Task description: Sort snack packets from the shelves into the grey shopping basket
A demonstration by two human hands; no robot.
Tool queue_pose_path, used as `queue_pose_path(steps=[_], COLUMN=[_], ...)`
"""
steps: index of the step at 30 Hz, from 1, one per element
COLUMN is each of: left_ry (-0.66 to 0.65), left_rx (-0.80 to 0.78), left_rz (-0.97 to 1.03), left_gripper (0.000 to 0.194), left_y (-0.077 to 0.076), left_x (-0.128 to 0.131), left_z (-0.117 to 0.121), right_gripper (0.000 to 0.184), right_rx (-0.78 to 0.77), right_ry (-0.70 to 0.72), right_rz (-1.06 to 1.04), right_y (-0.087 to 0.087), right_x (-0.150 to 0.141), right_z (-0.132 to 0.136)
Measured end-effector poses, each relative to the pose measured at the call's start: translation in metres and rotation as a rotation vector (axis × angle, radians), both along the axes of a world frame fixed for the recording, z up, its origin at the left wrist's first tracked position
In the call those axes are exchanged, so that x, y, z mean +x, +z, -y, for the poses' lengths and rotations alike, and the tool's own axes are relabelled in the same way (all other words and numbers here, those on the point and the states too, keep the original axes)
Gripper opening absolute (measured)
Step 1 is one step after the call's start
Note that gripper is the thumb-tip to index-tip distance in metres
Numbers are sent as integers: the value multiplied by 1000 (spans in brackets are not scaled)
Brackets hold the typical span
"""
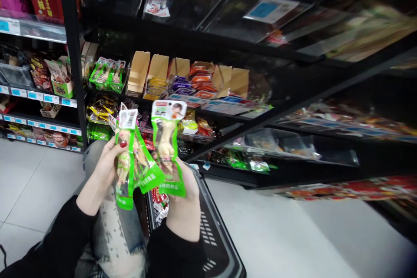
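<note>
Two or more green-edged clear snack packets [124, 163] are in my left hand [109, 160], its thumb pressed across the front one. Pale pieces of food, like chicken feet, show through the plastic. Another packet [167, 145] of the same kind stands upright in my right hand [187, 178], which grips it from behind; most of those fingers are hidden. The packets of both hands overlap at their lower ends. Below my hands is a dark shopping basket [224, 247] with a red-and-silver packet [160, 204] in it.
Ahead stands a black shelf rack with similar green packets [109, 74] and open cardboard boxes [138, 71] of small packets. A slanted shelf edge [293, 91] crosses the right side. Grey floor tiles [26, 182] lie at left. My knee [110, 226] is beside the basket.
</note>
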State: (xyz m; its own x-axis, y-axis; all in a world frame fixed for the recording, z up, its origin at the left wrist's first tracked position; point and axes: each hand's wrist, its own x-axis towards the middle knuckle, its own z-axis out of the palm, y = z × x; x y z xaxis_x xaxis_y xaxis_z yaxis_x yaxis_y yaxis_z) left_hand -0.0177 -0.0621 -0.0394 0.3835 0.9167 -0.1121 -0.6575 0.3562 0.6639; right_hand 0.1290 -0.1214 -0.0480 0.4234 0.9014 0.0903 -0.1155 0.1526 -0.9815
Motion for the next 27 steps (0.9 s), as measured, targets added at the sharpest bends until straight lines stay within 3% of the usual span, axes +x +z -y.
queue_pose_path(steps=[3, 6, 11, 15, 18, 20, 22, 24, 27], left_ry=[-5, 26, -57, -204, -224, -212, -205, -196, -165], left_rx=[23, 10, 7, 21, 36, 46, 54, 70, 143], left_rz=[-5, -10, -20, -35, -63, -79, -88, -101, -190], left_gripper=[27, 29, 26, 20, 20, 20, 19, 19, 21], left_y=[0, -1, -7, -15, -17, -17, -15, -14, -15], left_x=[5, 12, 15, 11, 8, 7, 8, 9, 11], left_z=[3, 6, 6, 2, -1, -2, -1, 0, 1], right_gripper=[19, 20, 27, 24, 20, 18, 21, 26, 28], right_rx=[-62, -74, -88, -147, -203, -244, -209, -100, 34], right_ry=[41, 25, -35, 63, 79, -26, -162, -237, -226], right_rz=[-241, -231, -72, 15, 257, 440, 475, 364, 303], right_y=[-5, -4, -2, 6, 10, 9, 9, 10, 21], right_x=[-11, -18, -17, -15, -12, -9, -5, -3, -6], right_z=[-8, -7, 0, 1, 1, 1, 2, 6, 17])
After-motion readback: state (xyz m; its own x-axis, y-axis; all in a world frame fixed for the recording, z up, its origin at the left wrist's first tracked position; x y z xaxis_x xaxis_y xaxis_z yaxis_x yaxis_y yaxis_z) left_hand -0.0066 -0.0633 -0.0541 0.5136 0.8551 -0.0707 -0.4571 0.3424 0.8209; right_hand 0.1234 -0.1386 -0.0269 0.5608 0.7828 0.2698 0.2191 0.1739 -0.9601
